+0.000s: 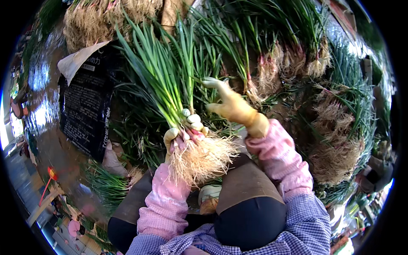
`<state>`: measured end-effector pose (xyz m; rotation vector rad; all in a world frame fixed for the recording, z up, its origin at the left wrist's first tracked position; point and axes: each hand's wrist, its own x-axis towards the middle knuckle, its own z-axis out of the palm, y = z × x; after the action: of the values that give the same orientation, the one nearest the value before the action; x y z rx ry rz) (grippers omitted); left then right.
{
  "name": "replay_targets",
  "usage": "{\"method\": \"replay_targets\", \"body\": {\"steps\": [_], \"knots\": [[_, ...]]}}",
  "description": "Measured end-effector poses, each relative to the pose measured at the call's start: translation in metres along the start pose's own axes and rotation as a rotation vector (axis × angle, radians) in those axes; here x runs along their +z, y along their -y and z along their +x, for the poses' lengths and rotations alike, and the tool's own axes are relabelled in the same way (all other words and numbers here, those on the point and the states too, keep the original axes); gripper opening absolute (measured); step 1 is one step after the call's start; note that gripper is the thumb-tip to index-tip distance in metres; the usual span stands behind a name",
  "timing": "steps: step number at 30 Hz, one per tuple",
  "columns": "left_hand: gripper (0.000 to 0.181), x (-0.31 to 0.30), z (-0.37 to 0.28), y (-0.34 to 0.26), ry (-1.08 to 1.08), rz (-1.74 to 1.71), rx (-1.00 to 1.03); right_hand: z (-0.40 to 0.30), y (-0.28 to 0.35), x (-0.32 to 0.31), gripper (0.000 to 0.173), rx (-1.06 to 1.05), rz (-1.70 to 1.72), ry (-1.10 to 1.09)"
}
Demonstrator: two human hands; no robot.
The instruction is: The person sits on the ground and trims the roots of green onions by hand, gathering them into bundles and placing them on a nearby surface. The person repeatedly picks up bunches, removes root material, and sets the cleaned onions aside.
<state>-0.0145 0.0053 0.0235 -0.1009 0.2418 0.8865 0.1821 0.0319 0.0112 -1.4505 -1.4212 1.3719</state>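
Note:
In a yellowish glove with pale fingertips, my left hand (188,124) is closed round a bunch of green-leaved allium plants (165,86), most like green garlic or scallions. The leaves point up and away; the pinkish bulbs show at the fingers, and the pale, stringy roots (202,159) spread over my left sleeve and towards my knees. My gloved right hand (234,103) is raised just right of the bunch, fingers apart, with nothing visible in it. Loose green plants (137,127) lie beneath and beyond the held bunch.
More rooted plants (267,67) lie at the upper right, and a large stack of bunches (338,140) curves down the right side. Root bundles (89,25) lie at the upper left. A black printed plastic sheet (84,105) is at the left; a person (75,228) appears at the far lower left.

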Motion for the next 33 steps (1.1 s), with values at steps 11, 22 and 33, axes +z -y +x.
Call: {"method": "replay_targets", "body": {"steps": [11, 22, 33], "knots": [[0.053, -0.008, 0.001, -0.015, 0.144, -0.059, -0.008, -0.02, -0.002, 0.007, 0.017, 0.215, -0.408, 0.362], [0.055, 0.006, -0.006, -0.001, -0.044, -0.001, 0.004, 0.005, 0.015, 0.025, 0.032, 0.203, 0.722, 0.377], [0.064, 0.028, 0.015, -0.05, 0.179, 0.253, 0.097, -0.03, -0.091, -0.067, 0.037, 0.018, -0.147, 0.42]]}}
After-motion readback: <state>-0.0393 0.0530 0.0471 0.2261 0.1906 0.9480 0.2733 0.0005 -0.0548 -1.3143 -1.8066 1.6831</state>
